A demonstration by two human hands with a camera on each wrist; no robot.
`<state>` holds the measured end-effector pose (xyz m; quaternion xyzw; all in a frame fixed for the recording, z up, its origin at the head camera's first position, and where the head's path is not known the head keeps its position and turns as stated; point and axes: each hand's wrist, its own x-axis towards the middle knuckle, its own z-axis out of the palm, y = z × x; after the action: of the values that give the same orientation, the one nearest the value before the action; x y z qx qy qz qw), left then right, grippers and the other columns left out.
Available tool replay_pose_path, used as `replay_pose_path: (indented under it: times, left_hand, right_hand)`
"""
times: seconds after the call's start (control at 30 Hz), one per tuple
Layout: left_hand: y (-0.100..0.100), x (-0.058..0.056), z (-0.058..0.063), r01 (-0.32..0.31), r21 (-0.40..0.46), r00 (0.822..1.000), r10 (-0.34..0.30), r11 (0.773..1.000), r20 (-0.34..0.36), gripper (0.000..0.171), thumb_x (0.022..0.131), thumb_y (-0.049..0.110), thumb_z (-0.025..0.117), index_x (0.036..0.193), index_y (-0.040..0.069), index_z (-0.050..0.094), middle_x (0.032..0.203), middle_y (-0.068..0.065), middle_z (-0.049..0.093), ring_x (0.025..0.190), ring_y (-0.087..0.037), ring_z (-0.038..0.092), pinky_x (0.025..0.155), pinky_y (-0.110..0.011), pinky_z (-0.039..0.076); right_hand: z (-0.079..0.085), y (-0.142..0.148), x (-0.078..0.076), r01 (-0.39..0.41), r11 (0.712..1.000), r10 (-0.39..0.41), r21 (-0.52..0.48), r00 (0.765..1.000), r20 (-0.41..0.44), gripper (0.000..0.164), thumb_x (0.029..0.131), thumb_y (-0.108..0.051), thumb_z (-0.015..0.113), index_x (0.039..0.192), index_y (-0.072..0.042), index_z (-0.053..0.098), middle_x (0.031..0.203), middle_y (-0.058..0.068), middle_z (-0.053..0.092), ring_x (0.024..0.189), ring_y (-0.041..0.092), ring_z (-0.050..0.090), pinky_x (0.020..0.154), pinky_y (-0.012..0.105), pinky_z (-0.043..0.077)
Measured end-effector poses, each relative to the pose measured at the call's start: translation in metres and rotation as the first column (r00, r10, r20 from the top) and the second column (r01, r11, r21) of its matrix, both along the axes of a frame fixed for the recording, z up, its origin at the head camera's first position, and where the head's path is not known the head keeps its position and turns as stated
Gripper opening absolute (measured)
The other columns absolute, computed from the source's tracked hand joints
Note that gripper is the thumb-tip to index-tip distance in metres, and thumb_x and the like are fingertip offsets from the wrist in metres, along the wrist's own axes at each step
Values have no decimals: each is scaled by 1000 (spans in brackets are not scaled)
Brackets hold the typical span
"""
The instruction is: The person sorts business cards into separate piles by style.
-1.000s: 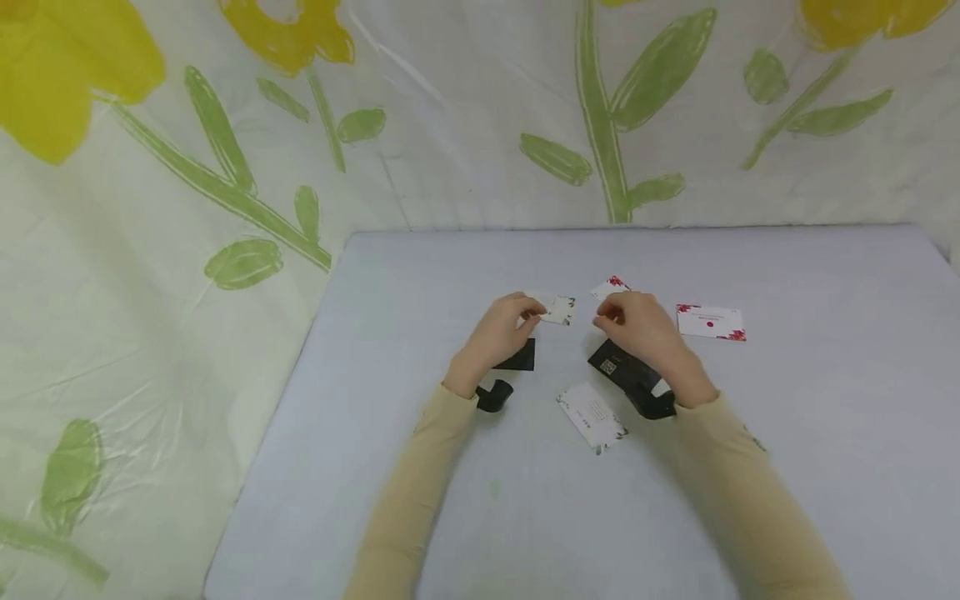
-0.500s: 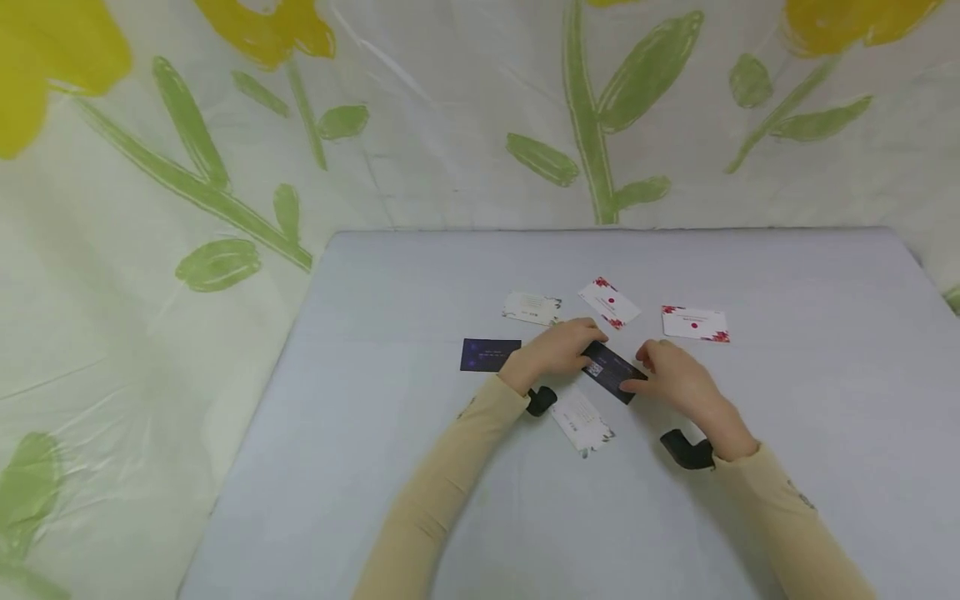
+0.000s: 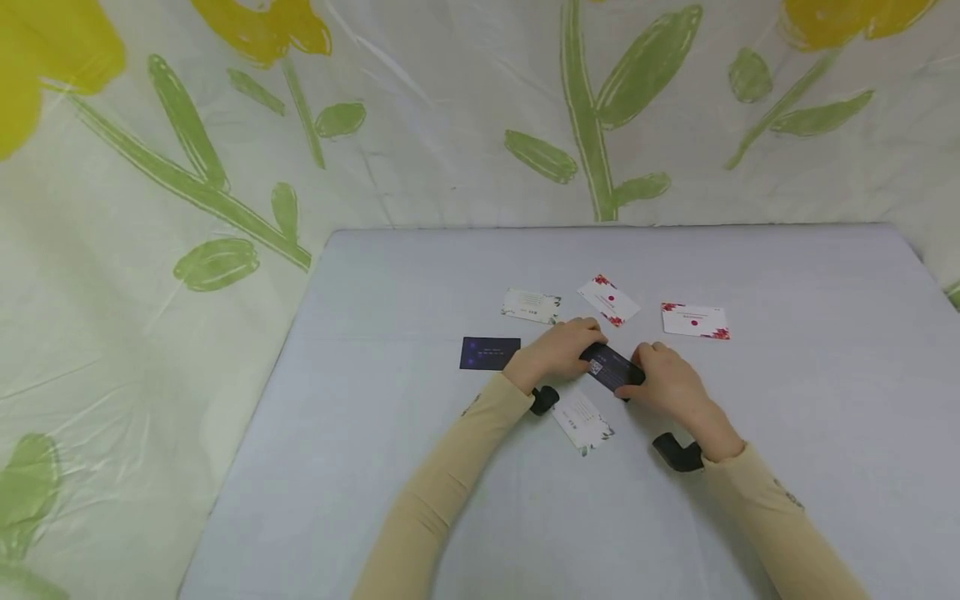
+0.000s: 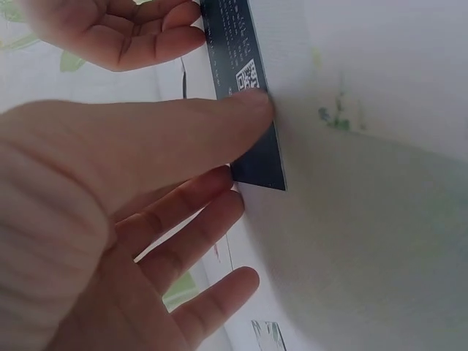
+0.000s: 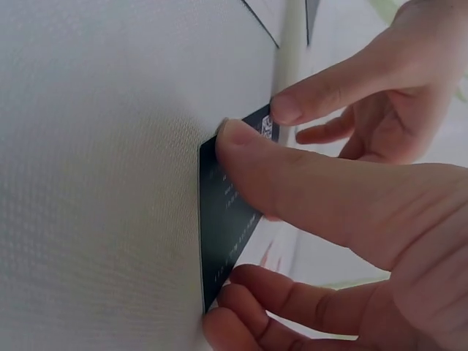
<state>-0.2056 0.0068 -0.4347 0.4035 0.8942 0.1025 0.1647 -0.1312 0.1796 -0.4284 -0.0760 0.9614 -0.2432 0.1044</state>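
A dark business card (image 3: 615, 365) with a QR code lies slanted on the table between my two hands. My left hand (image 3: 557, 350) holds its left end: in the left wrist view the thumb lies on the printed face and fingertips meet the far edge. At its right end, my right hand (image 3: 678, 387) grips the card across its width, thumb on the near edge and fingers along the opposite edge in the right wrist view. Just below the left hand is a white card (image 3: 583, 421) with leafy corners, its upper part close to the left wrist.
A purple-dark card (image 3: 489, 353) lies left of my left wrist. Further back are a leafy white card (image 3: 531, 306) and two red-flowered white cards, one slanted (image 3: 609, 300), one straight (image 3: 695, 321). Black wrist mounts (image 3: 678, 452) hang by the sleeves. A flowered curtain (image 3: 450, 117) stands behind the table.
My left hand has left the leafy white card at the back and come right and nearer to the dark card. My right hand has come down to that card's right end, its fingers closing on it.
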Motion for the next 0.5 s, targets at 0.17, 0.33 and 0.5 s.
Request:
replay_pose_path:
  times: [0.17, 0.33, 0.5]
  left_hand:
    - [0, -1, 2, -8, -4, 1000, 8, 1000, 9, 42, 88, 19, 64, 128, 12, 52, 129, -2, 47, 119, -15, 42, 100, -28, 34]
    - [0, -2, 2, -5, 9, 1000, 5, 1000, 26, 42, 88, 18, 64, 128, 12, 52, 128, -1, 47, 119, -14, 42, 101, -26, 33]
    - [-2, -2, 0, -35, 104, 998, 31, 994, 47, 41, 85, 15, 68, 122, 10, 53, 122, -2, 49, 113, -12, 45, 97, -20, 34]
  right_hand:
    - [0, 3, -5, -2, 999, 4, -53, 999, 41, 47, 73, -23, 79, 97, 8, 53, 89, 19, 54, 77, 27, 48, 66, 38, 42]
    - [-2, 6, -7, -1, 997, 4, -76, 999, 43, 50, 71, -25, 80, 97, 8, 54, 90, 19, 54, 78, 26, 49, 66, 36, 41]
    - [-4, 7, -8, 22, 995, -19, -99, 999, 31, 46, 69, -21, 80, 95, 6, 52, 85, 16, 52, 77, 26, 47, 64, 33, 38]
